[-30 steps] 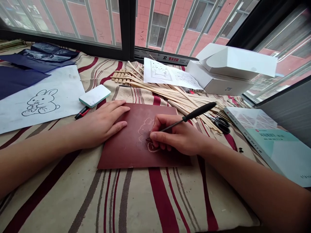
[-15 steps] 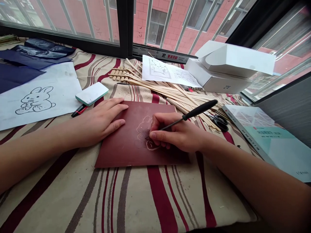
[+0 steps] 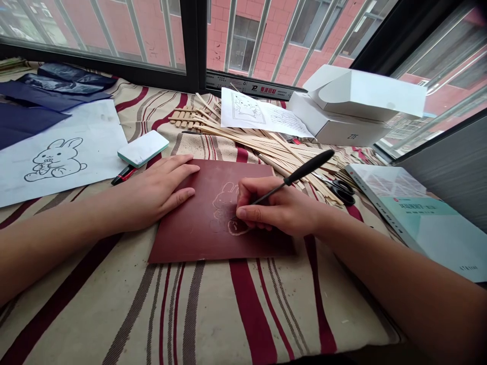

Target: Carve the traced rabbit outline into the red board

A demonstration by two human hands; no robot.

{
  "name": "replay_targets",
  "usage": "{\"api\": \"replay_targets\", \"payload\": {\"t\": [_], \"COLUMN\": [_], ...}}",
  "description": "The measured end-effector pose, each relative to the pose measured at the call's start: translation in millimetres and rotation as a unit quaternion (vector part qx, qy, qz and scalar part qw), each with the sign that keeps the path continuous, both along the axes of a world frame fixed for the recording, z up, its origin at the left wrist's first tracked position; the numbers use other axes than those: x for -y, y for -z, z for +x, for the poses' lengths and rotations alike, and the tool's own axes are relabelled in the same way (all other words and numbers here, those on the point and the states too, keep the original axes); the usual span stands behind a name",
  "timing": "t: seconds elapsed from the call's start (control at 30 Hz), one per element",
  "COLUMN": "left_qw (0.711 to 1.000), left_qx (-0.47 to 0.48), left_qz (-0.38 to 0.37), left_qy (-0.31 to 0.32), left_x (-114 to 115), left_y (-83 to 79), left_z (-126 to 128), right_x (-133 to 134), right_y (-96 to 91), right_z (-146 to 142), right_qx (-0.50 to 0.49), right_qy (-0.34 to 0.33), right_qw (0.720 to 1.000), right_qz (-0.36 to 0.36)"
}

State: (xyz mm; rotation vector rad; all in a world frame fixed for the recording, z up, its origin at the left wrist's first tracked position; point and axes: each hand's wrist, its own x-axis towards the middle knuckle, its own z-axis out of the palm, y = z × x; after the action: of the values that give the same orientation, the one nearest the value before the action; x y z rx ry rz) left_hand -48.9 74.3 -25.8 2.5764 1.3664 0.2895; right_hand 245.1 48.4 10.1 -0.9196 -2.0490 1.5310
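A dark red sheet (image 3: 198,228) lies on the striped cloth in front of me, with a pale rabbit outline (image 3: 224,205) scratched into it. My left hand (image 3: 155,190) rests flat on the sheet's upper left corner, fingers stretched out. My right hand (image 3: 277,208) is closed in a pen grip on a thin black-handled tool (image 3: 304,170). The tool's tip touches the lower part of the rabbit outline.
A white paper with a drawn rabbit (image 3: 57,159) lies at the left, beside a white and green block (image 3: 143,148) and a red and black pen (image 3: 122,175). Behind the sheet: thin wooden strips (image 3: 266,144), scissors (image 3: 342,191), white boxes (image 3: 353,111). A book (image 3: 426,218) lies at the right.
The tool's handle has swung slightly up and left as my right hand shifted a little along the rabbit outline. My left hand has stayed on the sheet.
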Motion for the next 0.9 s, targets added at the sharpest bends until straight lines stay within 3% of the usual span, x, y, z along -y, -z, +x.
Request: {"api": "replay_targets", "payload": {"t": [0.5, 0.77, 0.9], "left_qw": [1.0, 1.0, 1.0], "left_qx": [0.004, 0.0, -0.008], "left_qz": [-0.001, -0.014, -0.027], "left_qy": [0.0, -0.009, -0.008], "left_x": [1, 3, 4], "left_y": [-0.3, 0.0, -5.8], "left_z": [-2, 1, 4], "right_x": [-4, 1, 4], "right_y": [1.0, 7.3, 10.8], "right_z": [4, 0, -6], "right_qx": [-0.005, -0.078, -0.06], "right_qy": [-0.005, 0.043, 0.047], "right_qw": [0.995, 0.989, 0.993], "right_qz": [-0.103, -0.118, -0.089]}}
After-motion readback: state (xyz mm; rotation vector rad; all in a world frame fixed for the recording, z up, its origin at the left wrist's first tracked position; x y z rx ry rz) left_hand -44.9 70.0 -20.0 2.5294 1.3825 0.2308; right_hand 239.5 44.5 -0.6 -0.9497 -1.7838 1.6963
